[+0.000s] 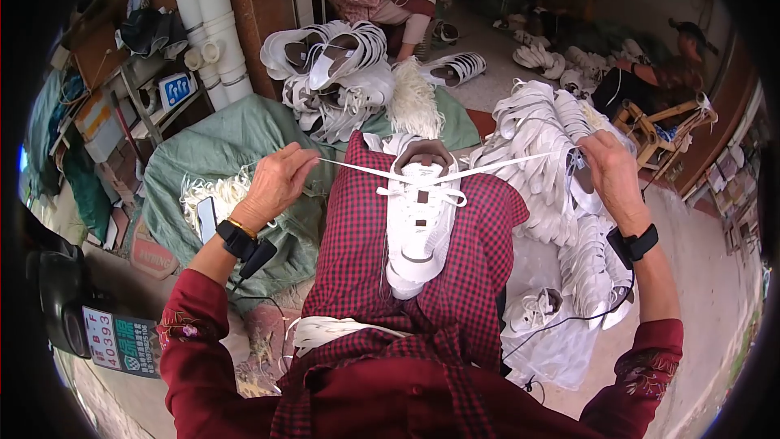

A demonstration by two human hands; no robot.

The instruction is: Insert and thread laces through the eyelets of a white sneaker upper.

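A white sneaker (418,236) rests on my lap over a red-and-black checked apron (349,236), its brown-lined opening facing away from me. A flat white shoelace (520,164) runs through its upper eyelets, and both ends are stretched out to the sides, crossing over the tongue. My left hand (280,183) pinches one end at the left, fingers closed. Out to the right, my right hand (615,183) grips the other end, also closed. Short loops of lace stick out on either side of the shoe below the crossing.
Bundled white laces (215,199) and a phone (206,218) lie on a green sack (219,142) at the left. White shoes are heaped ahead (337,73) and at the right (528,146). Two people sit farther back, one handling a shoe. More laces (341,333) lie across my lap.
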